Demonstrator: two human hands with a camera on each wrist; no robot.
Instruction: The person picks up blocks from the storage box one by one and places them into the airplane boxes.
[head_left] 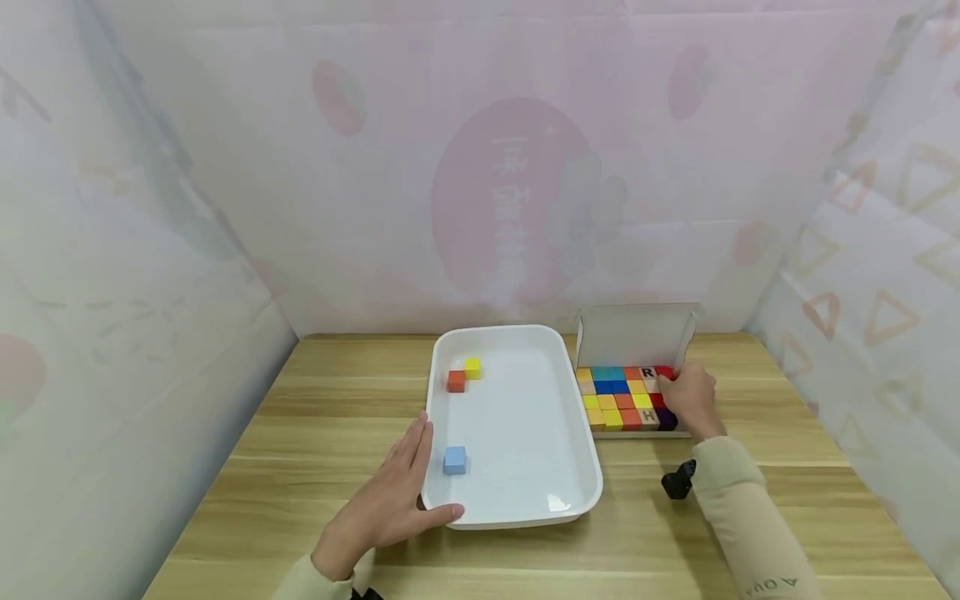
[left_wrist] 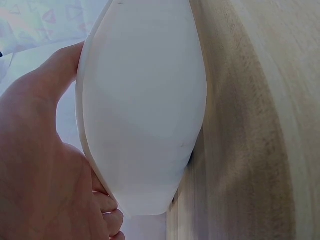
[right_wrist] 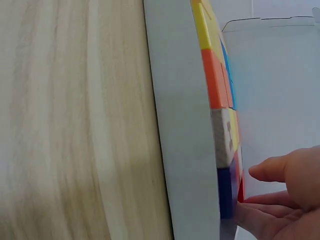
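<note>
- Head view: the wooden table [head_left: 315,408] fills the lower frame, walled on three sides by pale patterned cloth [head_left: 510,167].
- The white tray [head_left: 525,500] lies at the table's middle. Three cubes sit in it: a yellow cube [head_left: 472,367] and an orange cube [head_left: 456,381] touching corner to corner near the far left corner, and a light blue cube [head_left: 454,460] apart from them near the left wall.
- The block box [head_left: 637,337] stands just right of the tray, its lid flap upright at the back. It is packed with coloured blocks [head_left: 618,398] in rows, among them lettered ones marked R and H.
- The left hand [head_left: 390,500] lies on the table against the tray's near left corner, fingers straight along the left wall and thumb along the near rim. The left wrist view shows the thumb [left_wrist: 62,65] over the rim and the palm against the tray's outer wall, so it steadies the tray with flat fingers, not a closed grasp.
- The right hand [head_left: 690,400] rests at the box's right end, fingertips at the red block [head_left: 664,372] in the far right corner. In the right wrist view the fingers [right_wrist: 272,169] curl in at that block; whether they actually pinch it, I cannot tell.
- A small black object [head_left: 678,481] lies on the table beside the right sleeve.
</note>
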